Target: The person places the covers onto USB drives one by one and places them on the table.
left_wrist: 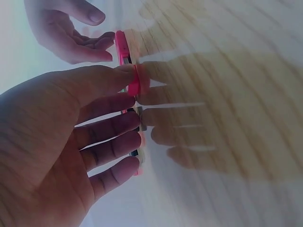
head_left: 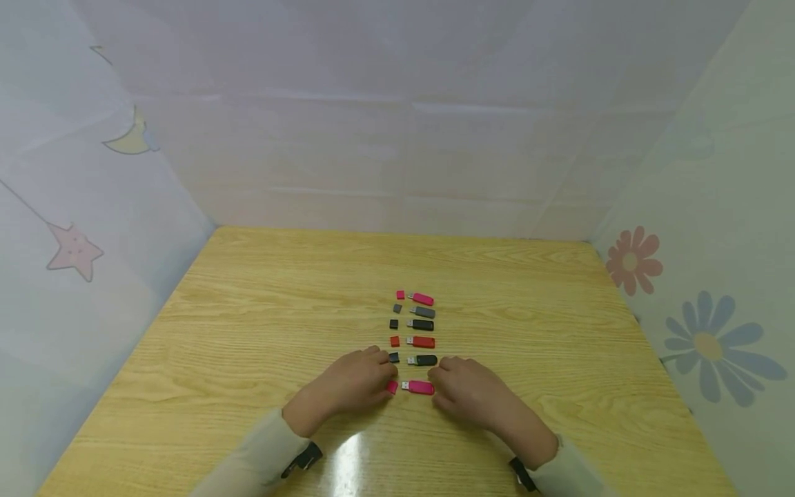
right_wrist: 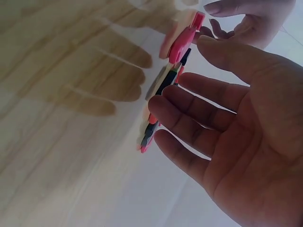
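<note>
Nearest the person, a pink USB stick [head_left: 421,387] lies with its metal plug pointing left toward a separate pink cap [head_left: 392,387]. My left hand [head_left: 363,379] pinches this cap between thumb and index finger; its other fingers extend past it in the left wrist view. At the stick's rounded right end, my right hand [head_left: 468,390] has its fingertips close by, with thumb and fingers apart in the right wrist view. Just beyond lie a dark USB stick [head_left: 426,359] and its dark cap [head_left: 394,357], the cap right at the left fingertips.
Farther back, more uncapped sticks continue the column: a red stick [head_left: 424,342], a black stick [head_left: 423,324], a grey stick [head_left: 425,312] and a pink one [head_left: 423,299]. Matching caps, such as the red cap [head_left: 395,341], lie left of them. Printed sheets surround the wooden table [head_left: 279,276].
</note>
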Demonstrator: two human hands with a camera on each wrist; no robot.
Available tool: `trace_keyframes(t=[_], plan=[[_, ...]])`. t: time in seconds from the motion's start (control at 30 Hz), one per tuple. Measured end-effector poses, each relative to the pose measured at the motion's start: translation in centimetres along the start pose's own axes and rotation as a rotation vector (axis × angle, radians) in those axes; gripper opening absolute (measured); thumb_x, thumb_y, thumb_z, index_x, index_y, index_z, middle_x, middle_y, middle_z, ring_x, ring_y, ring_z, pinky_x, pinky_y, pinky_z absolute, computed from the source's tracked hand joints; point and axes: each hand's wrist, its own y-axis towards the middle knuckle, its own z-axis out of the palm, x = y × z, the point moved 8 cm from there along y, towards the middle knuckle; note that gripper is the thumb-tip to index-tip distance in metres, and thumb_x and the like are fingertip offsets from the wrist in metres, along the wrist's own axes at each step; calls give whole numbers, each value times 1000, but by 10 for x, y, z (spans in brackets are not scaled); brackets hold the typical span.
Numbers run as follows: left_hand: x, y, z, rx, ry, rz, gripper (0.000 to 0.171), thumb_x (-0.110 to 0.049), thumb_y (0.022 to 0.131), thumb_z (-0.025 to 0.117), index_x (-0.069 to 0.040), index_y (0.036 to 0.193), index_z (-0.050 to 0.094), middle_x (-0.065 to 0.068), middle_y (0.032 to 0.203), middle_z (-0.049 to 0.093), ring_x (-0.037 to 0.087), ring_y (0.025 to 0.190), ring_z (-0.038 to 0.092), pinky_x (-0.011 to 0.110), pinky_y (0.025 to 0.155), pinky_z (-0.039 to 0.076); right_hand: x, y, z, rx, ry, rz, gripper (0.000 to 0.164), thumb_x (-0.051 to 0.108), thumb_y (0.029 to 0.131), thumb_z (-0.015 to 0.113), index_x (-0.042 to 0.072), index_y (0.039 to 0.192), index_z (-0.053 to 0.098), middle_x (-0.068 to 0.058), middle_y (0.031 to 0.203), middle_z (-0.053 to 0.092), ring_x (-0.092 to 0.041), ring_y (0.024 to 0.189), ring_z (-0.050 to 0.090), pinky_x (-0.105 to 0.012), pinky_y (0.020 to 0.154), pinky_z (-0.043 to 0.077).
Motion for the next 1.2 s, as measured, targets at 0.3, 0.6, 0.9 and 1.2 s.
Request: trace_keyframes(t=[0.3, 0.6, 0.9, 1.2], plan=[[-2, 1, 0, -15, 29, -2, 26, -41, 93, 73, -19, 107, 73, -8, 95, 60, 9, 90, 54, 24, 78, 51, 6, 4, 5, 34, -16, 37, 17, 26, 89, 74, 13, 101, 70, 4, 90, 61, -14, 79, 56, -37, 74, 52], [-3, 1, 0, -24, 31, 2, 23, -40, 93, 74, -20, 104, 73, -8, 94, 61, 9, 88, 53, 24, 75, 50, 11, 11, 10, 83, -31, 89, 19, 29, 89, 75, 13, 97, 69, 4, 87, 58, -14, 76, 49, -35, 70, 49], [-5, 3, -3, -75, 51, 20, 11, -30, 94, 74, -20, 94, 74, -9, 91, 66, 10, 85, 54, 23, 70, 49, 11, 15, 13, 101, -39, 124, 28, 36, 89, 78, 13, 99, 65, 2, 90, 58, -14, 77, 49, -33, 67, 48], [-6, 4, -4, -87, 75, 17, 10, -30, 94, 74, -20, 94, 75, -9, 89, 66, 10, 83, 54, 24, 68, 49, 14, 18, 11, 68, -46, 113, 16, 24, 93, 73, 10, 96, 65, 0, 88, 59, -14, 76, 52, -32, 66, 51]])
